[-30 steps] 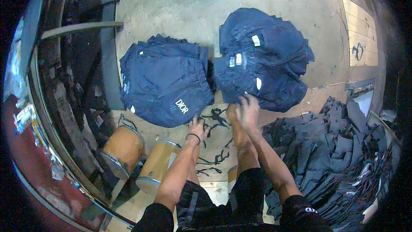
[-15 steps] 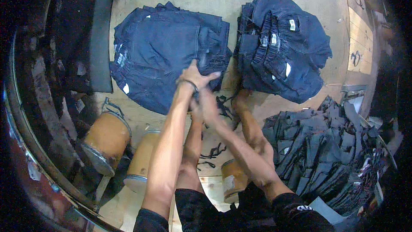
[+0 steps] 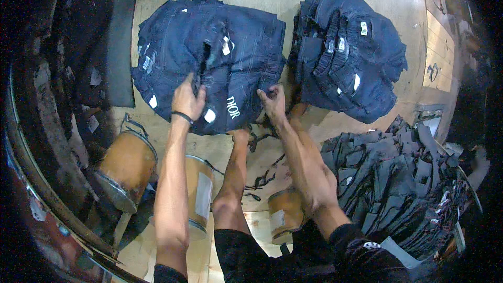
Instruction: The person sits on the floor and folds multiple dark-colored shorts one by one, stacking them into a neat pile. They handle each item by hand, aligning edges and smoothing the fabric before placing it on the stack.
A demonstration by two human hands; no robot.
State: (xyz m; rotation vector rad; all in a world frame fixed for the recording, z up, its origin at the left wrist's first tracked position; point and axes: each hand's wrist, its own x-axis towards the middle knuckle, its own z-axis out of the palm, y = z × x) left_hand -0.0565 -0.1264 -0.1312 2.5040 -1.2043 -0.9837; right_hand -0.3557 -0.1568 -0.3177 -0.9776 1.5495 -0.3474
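Your left hand [image 3: 189, 102], right hand [image 3: 273, 104]: both nearly closed, pinching one dark-blue garment [image 3: 238, 81]; garment pile [image 3: 364, 55], right hand's two o'clock

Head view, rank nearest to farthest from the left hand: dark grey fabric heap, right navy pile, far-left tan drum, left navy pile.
1. Left navy pile: right at the left hand.
2. Far-left tan drum: lower left.
3. Right navy pile: off to the right.
4. Dark grey fabric heap: lower right.

Two navy garment piles [image 3: 241, 65], three tan drums [image 3: 127, 170], one grey cloth heap [image 3: 393, 183] (and two hands [image 3: 188, 100]).
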